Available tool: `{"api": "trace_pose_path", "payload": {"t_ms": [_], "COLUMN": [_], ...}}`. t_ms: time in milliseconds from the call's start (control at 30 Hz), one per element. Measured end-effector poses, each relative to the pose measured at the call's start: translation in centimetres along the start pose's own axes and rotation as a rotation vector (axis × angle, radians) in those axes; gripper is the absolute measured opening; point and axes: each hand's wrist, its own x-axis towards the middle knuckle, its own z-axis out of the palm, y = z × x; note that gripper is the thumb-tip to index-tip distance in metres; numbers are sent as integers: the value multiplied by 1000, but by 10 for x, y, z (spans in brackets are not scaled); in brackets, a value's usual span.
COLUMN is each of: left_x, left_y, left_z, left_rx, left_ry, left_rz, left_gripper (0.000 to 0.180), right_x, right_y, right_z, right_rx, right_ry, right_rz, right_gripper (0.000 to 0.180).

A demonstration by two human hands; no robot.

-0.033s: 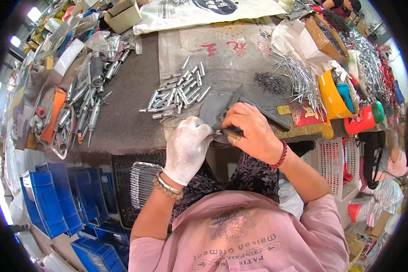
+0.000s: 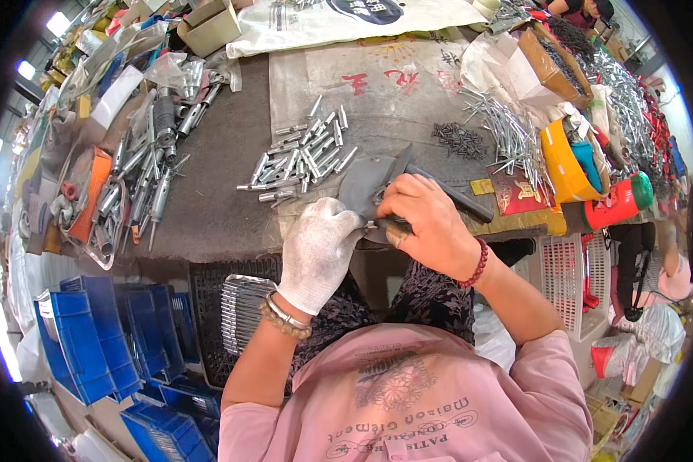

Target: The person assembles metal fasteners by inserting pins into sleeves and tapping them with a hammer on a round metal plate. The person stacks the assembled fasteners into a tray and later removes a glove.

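A small metal part [image 2: 379, 225] is pinched between two hands at the near edge of a cluttered workbench [image 2: 223, 192], just in front of a dark metal block [image 2: 362, 189] with a black bar [image 2: 454, 196] running off to the right. The part is mostly hidden by the fingers, so its shape cannot be told. The left hand [image 2: 319, 250], in a white work glove, is curled with its fingertips closed on the part's left end; a beaded bracelet and a metal bangle circle that wrist. The bare right hand [image 2: 427, 223] arches over from the right, fingers bent tight around a dark-handled tool [image 2: 396, 229] that meets the part where the two hands touch. A red bead bracelet [image 2: 477, 266] sits on the right wrist.

Just beyond the hands, a scatter of short silver metal pins [image 2: 304, 158] lies on the grey bench top. To the right of these is a small heap of dark screws [image 2: 458, 138], and further right a spread of thin silver rods [image 2: 508, 135] beside a yellow container [image 2: 562, 165] and a red cylinder [image 2: 616, 202]. On the far left of the bench, larger silver tools [image 2: 142, 177] lie in a pile near an orange tray [image 2: 88, 196].

Below the bench edge, a black crate [image 2: 208, 308] holds a row of shiny metal pieces [image 2: 242, 308], with blue plastic bins [image 2: 92, 339] stacked to its left. A white basket [image 2: 570, 281] stands to the person's right.
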Motion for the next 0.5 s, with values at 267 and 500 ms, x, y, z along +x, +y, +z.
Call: {"api": "trace_pose_path", "payload": {"t_ms": [267,500], "left_x": [0,1], "left_y": [2,2], "left_z": [1,0], "left_rx": [-13,-28], "left_ry": [1,-14], "left_rz": [-8,-2], "left_gripper": [20,15], "right_x": [-12,-27], "right_y": [-17,22], "right_z": [-1,-42], "right_rx": [-394,-522], "right_ry": [-12,89], "right_rz": [-138,160], "right_gripper": [25,46]}}
